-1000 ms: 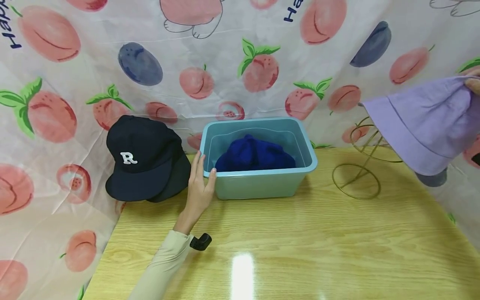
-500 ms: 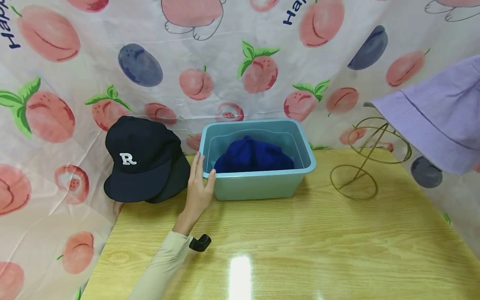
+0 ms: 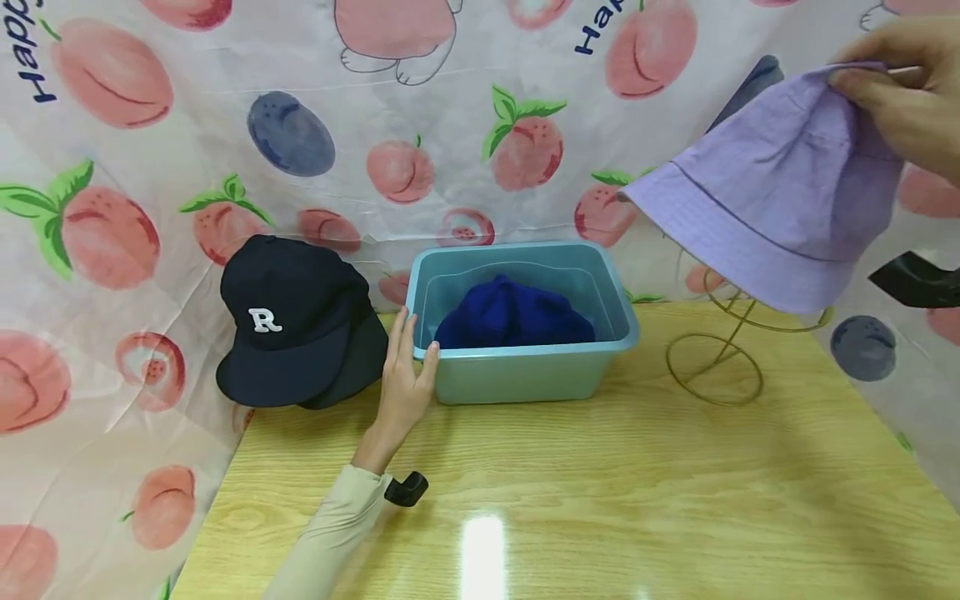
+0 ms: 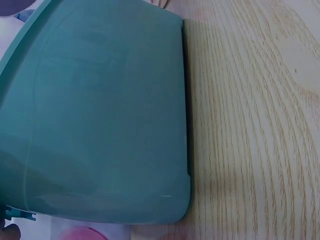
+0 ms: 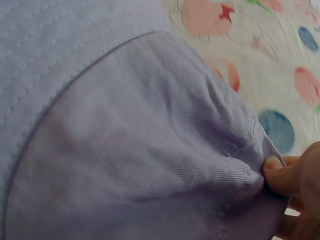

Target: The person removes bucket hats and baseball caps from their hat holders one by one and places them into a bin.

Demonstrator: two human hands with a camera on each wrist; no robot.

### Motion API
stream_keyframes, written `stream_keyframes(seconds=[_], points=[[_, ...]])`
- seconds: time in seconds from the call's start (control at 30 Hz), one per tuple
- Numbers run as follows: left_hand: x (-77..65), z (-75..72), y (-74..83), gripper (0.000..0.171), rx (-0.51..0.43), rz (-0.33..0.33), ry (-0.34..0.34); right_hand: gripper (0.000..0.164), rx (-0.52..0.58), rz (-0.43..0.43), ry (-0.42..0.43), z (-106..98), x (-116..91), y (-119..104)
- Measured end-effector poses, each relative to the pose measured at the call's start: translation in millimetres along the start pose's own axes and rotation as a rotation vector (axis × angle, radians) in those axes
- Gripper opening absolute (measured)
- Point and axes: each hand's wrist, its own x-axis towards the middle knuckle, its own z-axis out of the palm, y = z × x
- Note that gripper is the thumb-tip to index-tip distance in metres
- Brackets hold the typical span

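Observation:
A lavender bucket hat (image 3: pixel 780 183) hangs brim-down in the air at the upper right of the head view. My right hand (image 3: pixel 911 92) pinches it by the top of the crown; the right wrist view shows the thumb (image 5: pixel 282 176) pressed into the folded cloth. At the near left corner of a blue-green plastic bin (image 3: pixel 525 379), my left hand (image 3: pixel 405 383) rests with straight fingers and thumb against the rim. Inside the bin lies a dark blue cap (image 3: pixel 513 317). The left wrist view is mostly filled by the bin's wall (image 4: pixel 105 110).
A navy cap with a white R (image 3: pixel 285 325) sits left of the bin, over another dark cap partly hidden behind it. A gold wire hat stand (image 3: pixel 716 367) is at the right, partly covered by the bucket hat. Fruit-printed cloth (image 3: pixel 442 108) backs the wooden table (image 3: pixel 600 492).
The bucket hat went out toward the right edge, then came back left with my right hand, now nearer the bin and in front of the wire stand. My left hand stays at the bin.

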Motion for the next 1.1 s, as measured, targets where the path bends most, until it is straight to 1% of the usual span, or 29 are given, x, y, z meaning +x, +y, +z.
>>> stream_keyframes(seconds=[0.03, 0.1, 0.17, 0.27, 0.3, 0.4, 0.57, 0.73, 0.83, 1.1], points=[[-0.1, -0.3, 0.3, 0.055, -0.004, -0.004, -0.004, 0.023, -0.020, 0.004, -0.034, 5.0, -0.8, -9.7], [-0.2, -1.0, 0.3, 0.055, -0.010, -0.012, -0.006, 0.027, -0.092, -0.043, -0.072, 18.7, 0.0, -21.5], [-0.7, -0.7, 0.9, 0.056, -0.015, -0.020, -0.010, 0.030, -0.120, -0.087, -0.090, 33.3, 1.4, -31.1], [-1.0, -0.7, 1.5, 0.058, -0.019, -0.031, -0.016, 0.026, -0.043, -0.165, -0.110, 56.9, 6.5, -40.1], [-1.0, -0.8, 1.6, 0.058, -0.018, -0.032, -0.018, 0.025, -0.018, -0.167, -0.126, 64.3, 8.1, -43.3], [-0.4, -1.8, 1.5, 0.059, -0.017, -0.034, -0.024, 0.025, 0.003, -0.170, -0.161, 86.3, 11.2, -53.1], [1.3, -4.1, 1.3, 0.060, -0.013, -0.026, -0.029, 0.024, 0.023, -0.222, -0.205, 122.8, 14.1, -64.9], [2.7, -5.1, 2.0, 0.061, -0.011, -0.024, -0.037, 0.019, 0.087, -0.217, -0.276, 156.8, 12.5, -70.4], [3.0, -5.5, 2.2, 0.061, -0.009, -0.021, -0.037, 0.017, 0.115, -0.226, -0.305, 175.1, 10.7, -71.6], [2.2, -6.6, 1.2, 0.059, -0.015, -0.024, -0.036, 0.013, 0.150, -0.332, -0.297, 218.8, 4.3, -75.7]])
